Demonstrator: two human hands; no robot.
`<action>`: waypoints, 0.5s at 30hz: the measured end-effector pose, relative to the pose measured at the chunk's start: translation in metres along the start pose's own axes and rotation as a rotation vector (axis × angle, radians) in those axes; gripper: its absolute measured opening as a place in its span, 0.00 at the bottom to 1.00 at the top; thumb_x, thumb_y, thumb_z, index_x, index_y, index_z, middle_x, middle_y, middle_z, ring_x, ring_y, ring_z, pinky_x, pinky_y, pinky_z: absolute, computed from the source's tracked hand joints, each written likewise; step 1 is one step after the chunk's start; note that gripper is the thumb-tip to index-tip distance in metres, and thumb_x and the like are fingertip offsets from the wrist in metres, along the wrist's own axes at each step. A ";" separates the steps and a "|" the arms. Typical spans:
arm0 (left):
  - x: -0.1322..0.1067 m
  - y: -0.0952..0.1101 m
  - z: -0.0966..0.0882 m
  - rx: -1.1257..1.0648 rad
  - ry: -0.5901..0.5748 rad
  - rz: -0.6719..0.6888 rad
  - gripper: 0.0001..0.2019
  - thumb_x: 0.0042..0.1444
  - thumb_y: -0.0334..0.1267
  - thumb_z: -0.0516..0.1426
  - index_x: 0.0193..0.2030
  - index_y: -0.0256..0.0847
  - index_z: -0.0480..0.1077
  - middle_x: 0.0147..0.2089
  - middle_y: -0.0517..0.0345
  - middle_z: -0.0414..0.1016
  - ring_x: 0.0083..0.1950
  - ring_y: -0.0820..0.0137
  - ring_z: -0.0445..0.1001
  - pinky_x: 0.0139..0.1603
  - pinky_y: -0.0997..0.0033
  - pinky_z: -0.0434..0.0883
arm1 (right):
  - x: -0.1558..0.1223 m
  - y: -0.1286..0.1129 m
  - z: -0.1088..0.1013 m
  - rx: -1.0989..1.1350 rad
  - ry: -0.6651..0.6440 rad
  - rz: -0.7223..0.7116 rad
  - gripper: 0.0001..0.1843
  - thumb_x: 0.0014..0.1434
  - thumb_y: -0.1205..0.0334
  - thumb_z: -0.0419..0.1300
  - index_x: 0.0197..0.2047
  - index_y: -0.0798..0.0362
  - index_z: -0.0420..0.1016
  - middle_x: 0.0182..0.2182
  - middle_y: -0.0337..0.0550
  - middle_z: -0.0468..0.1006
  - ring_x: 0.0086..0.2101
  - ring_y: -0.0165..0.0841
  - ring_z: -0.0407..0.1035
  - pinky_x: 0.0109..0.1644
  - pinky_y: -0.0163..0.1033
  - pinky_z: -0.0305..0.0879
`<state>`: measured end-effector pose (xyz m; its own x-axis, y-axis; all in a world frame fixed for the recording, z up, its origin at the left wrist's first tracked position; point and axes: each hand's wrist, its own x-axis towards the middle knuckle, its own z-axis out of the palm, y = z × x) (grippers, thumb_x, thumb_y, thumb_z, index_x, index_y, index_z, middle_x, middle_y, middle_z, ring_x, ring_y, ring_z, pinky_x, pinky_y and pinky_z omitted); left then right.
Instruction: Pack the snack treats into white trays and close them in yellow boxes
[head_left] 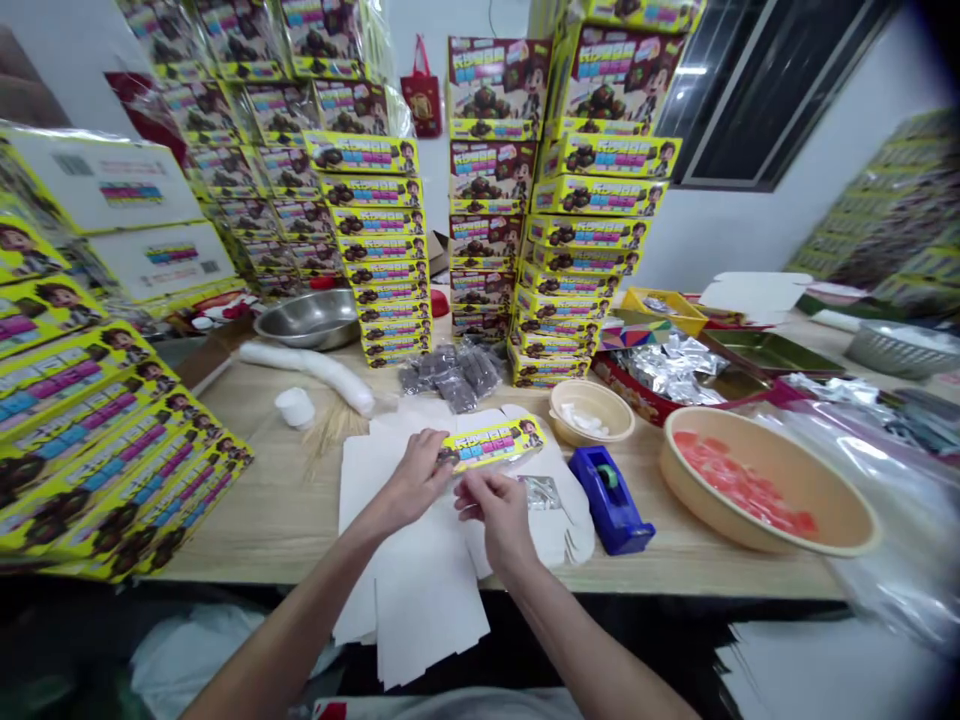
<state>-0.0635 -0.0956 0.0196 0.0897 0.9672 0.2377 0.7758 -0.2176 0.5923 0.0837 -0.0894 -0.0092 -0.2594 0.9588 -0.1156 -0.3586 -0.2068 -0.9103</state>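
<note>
A small yellow printed box (491,443) lies over the white flat cardboard sheets (427,600) in front of me. My left hand (416,478) is closed on its left end. Just below the box's near edge, my right hand (496,515) has its fingertips pinched together; what they hold, if anything, is hidden. A silver foil packet (540,492) rests on the white card right of my right hand. Clear bags with dark brown contents (454,372) lie behind the box. To the right stands a blue tape dispenser (611,500).
Tall stacks of yellow boxes (386,260) and brown-fronted boxes (491,180) rise at the back; more yellow boxes (97,430) lean at left. A bowl with white pieces (630,418), a basin of red packets (855,510), foil packets (675,365) and a steel bowl (307,325) surround the workspace.
</note>
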 end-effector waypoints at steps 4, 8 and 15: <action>0.002 0.007 0.001 -0.002 0.023 -0.036 0.13 0.58 0.33 0.47 0.49 0.37 0.62 0.48 0.50 0.65 0.50 0.64 0.61 0.53 0.61 0.63 | 0.012 0.012 0.009 -0.055 0.064 -0.005 0.22 0.47 0.46 0.66 0.21 0.58 0.70 0.17 0.39 0.71 0.17 0.27 0.64 0.21 0.31 0.62; 0.010 0.013 0.007 0.153 0.143 -0.183 0.09 0.60 0.39 0.48 0.40 0.38 0.64 0.43 0.52 0.68 0.46 0.63 0.64 0.46 0.61 0.63 | 0.015 0.010 0.002 -0.017 -0.053 0.019 0.19 0.46 0.48 0.67 0.25 0.57 0.72 0.21 0.39 0.72 0.23 0.28 0.66 0.27 0.33 0.68; 0.020 0.003 0.008 0.511 0.066 -0.098 0.14 0.59 0.42 0.49 0.48 0.37 0.65 0.46 0.48 0.69 0.49 0.56 0.64 0.49 0.50 0.63 | 0.034 0.022 -0.003 0.161 -0.234 0.277 0.17 0.41 0.47 0.70 0.26 0.51 0.74 0.22 0.39 0.75 0.25 0.29 0.71 0.30 0.35 0.70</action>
<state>-0.0548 -0.0756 0.0202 -0.0253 0.9660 0.2575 0.9857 -0.0188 0.1674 0.0692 -0.0608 -0.0342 -0.5563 0.7964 -0.2374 -0.3778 -0.4968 -0.7813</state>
